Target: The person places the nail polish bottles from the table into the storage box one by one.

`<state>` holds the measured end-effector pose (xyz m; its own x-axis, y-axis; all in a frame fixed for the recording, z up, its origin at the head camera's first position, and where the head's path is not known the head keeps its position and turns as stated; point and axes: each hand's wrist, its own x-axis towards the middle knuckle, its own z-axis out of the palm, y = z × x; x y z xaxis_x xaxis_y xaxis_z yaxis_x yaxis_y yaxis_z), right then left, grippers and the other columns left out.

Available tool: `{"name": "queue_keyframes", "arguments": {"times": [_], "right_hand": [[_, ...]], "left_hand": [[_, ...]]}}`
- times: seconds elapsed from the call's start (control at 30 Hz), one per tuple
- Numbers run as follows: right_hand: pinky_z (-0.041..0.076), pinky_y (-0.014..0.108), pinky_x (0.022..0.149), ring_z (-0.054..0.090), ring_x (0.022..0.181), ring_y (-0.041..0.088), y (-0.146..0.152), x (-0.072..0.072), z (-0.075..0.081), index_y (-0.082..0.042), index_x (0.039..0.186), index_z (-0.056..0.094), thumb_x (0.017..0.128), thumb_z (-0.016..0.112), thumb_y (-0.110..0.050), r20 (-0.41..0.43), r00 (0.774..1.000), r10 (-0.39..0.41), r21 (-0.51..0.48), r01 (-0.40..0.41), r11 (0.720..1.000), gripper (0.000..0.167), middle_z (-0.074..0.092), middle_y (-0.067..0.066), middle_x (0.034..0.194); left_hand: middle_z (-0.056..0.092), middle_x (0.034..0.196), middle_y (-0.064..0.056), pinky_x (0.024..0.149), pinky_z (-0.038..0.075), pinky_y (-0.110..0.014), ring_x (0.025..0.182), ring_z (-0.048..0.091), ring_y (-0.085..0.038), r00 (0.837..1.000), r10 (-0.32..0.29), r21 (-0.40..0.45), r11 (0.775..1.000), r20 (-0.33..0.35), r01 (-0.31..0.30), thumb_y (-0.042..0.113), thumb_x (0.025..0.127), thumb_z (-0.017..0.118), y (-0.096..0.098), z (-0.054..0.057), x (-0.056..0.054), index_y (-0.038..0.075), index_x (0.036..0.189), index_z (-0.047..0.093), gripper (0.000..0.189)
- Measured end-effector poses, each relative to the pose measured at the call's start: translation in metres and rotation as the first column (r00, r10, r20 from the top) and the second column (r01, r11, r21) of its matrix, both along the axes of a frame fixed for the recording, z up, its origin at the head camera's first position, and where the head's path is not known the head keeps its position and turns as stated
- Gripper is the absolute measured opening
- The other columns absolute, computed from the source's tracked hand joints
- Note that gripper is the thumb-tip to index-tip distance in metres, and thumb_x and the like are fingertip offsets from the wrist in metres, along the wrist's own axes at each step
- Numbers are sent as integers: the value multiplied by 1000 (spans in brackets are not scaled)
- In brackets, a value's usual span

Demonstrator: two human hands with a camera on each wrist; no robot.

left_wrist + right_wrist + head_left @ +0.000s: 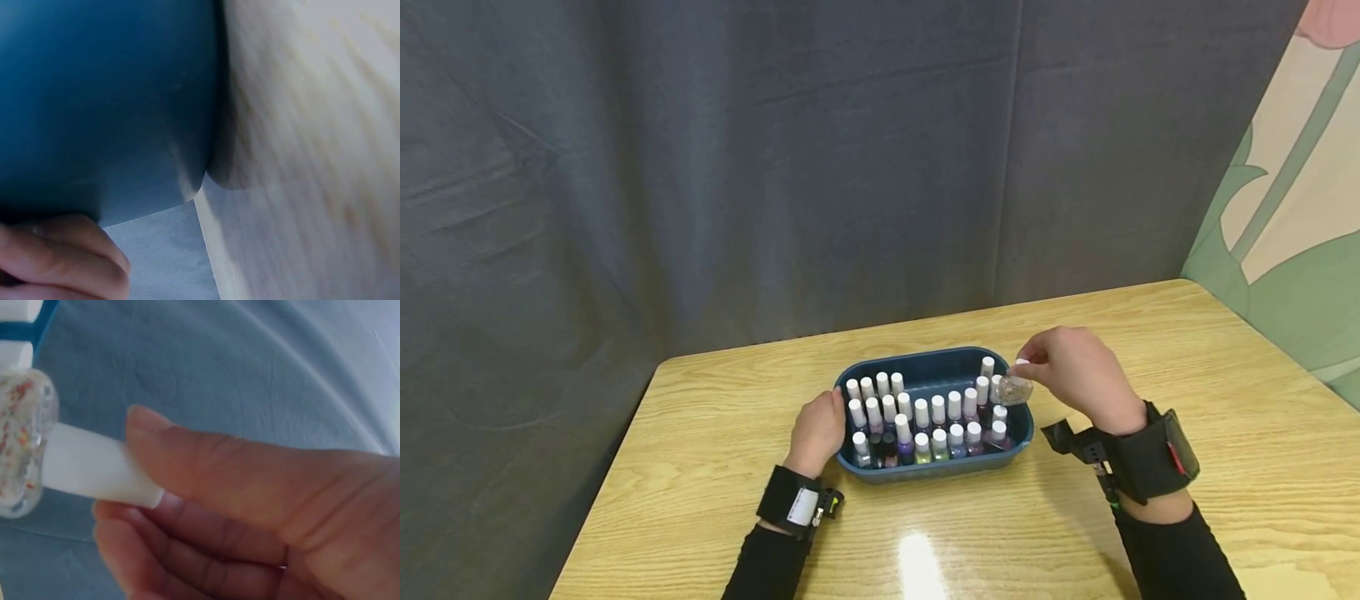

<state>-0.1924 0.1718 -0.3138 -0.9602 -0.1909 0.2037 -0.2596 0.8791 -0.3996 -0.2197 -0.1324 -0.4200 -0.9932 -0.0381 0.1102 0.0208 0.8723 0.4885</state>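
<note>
My right hand [1082,371] pinches a nail polish bottle [1015,391] by its white cap, over the right end of a dark blue plastic bin [925,472]. The right wrist view shows the clear bottle body [22,447] with white, red and orange flecks, and the thumb [187,459] pressed along the cap. At the bin's left end, my left hand [818,427] grips the rim. Its curled fingers [69,256] lie against the bin's outer wall [119,100] in the left wrist view. Several white-capped nail polish bottles [922,448] stand in rows inside the bin.
The bin stands on a light wood-grain table [707,467]. A dark grey cloth [850,167] hangs behind the table's far edge. To the right is a wall [1300,208] painted with green leaves and a pink flower.
</note>
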Motion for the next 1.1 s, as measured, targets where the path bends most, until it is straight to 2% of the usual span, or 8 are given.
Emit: {"name": "queue_keyframes", "arguments": {"times": [0.43, 0.67, 1.1], "right_hand": [[39, 28, 50, 51, 54, 14, -16, -1, -8, -2, 76, 71, 75, 75, -18, -98, 995, -31, 43, 36, 998, 16, 64, 5, 65], [37, 27, 48, 51, 53, 14, -19, -2, -10, -2, 74, 70, 76, 74, -18, -104, 994, -43, 6, 44, 999, 16, 63, 5, 64], [36, 26, 47, 49, 52, 15, -21, -10, -22, -2, 72, 70, 74, 76, -15, -61, 997, -43, 31, 45, 999, 14, 63, 6, 63]], "left_hand": [[66, 87, -22, 65, 48, -45, 83, 64, -37, 1000, 7, 12, 1000, -10, -6, 24, 101, 30, 1, 1, 1, -4, 88, 63, 45], [66, 87, -21, 66, 48, -45, 83, 64, -36, 1000, 7, 20, 1000, 4, -7, 26, 101, 28, 1, 1, 1, -4, 90, 63, 47], [65, 86, -20, 64, 49, -43, 82, 64, -35, 1000, 7, 18, 1000, 16, -7, 26, 101, 29, 3, 3, 2, -3, 91, 63, 46]]}}
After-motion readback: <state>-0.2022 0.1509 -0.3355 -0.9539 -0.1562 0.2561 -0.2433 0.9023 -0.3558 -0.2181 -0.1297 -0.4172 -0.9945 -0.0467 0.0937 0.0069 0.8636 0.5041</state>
